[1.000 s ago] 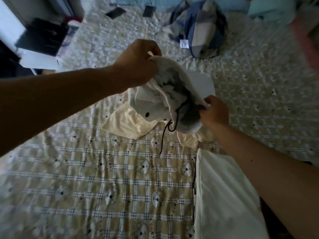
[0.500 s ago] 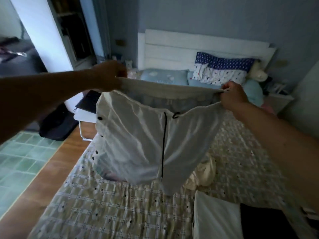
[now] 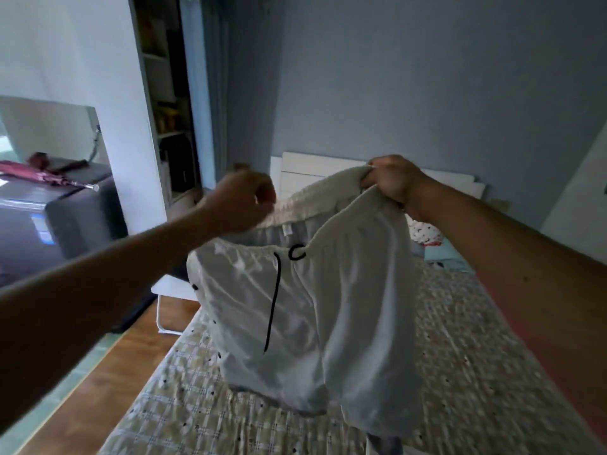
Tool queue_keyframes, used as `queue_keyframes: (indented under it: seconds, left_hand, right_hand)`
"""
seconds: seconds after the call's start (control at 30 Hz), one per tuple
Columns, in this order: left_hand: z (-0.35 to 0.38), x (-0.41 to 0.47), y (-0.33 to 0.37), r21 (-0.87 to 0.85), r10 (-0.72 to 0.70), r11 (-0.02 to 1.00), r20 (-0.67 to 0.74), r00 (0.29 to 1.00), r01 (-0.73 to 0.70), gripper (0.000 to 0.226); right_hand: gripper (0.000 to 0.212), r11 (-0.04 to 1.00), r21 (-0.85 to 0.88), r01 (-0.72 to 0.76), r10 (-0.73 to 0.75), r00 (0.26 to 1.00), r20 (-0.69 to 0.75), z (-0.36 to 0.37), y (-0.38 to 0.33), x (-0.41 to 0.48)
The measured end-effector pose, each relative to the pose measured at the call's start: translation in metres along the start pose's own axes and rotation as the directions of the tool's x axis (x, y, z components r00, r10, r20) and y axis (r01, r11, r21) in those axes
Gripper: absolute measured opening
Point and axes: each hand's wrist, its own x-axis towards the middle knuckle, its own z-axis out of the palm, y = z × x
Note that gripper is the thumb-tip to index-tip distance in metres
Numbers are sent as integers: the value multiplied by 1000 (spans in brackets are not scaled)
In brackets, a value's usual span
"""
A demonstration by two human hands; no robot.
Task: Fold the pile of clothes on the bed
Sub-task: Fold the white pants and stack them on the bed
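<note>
- So, the white shorts (image 3: 328, 307) hang in the air over the bed (image 3: 466, 349), with the left hand (image 3: 243, 200) and right hand (image 3: 389, 180) each clenched on the waistband.
- They look thin, floppy and light, so I'd hold them at the waistband corners.
- Plenty of bed underneath to lay them flat, but its edge drops to the floor (image 3: 108, 382) on the left.

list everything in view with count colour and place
shorts: one, white, held up over the bed sheet
drawstring: one, black, hanging down the shorts' front
bed sheet: one, beige checked, below the shorts
headboard: one, white, behind the hands
pillow: one, white with dots, right of the shorts
cabinet: one, dark, far left
umbrella: one, maroon, on the cabinet
floor: one, brown wood, left of the bed sheet
left hand: one, grips the shorts' top, left end
right hand: one, grips the shorts' top, right end
</note>
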Motion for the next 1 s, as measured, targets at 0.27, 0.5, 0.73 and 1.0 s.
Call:
queue_keyframes:
  seconds: [0.27, 0.5, 0.73, 1.0]
  left_hand:
    - [95, -40, 28, -250, -4, 963, 346, 938, 97, 34]
    - [102, -37, 31, -791, -123, 603, 36, 992, 104, 20]
    - [74, -32, 73, -950, 493, 297, 243, 835, 101, 19]
    - [63, -6, 88, -790, 623, 610, 433, 652, -58, 21]
  right_hand:
    - [14, 999, -48, -15, 13, 998, -60, 38, 2, 7]
    - [20, 993, -4, -121, 118, 970, -212, 1, 32, 8]
    - [20, 985, 40, -169, 174, 949, -263, -10, 25, 23]
    - [13, 995, 49, -91, 101, 956, -277, -31, -4, 40]
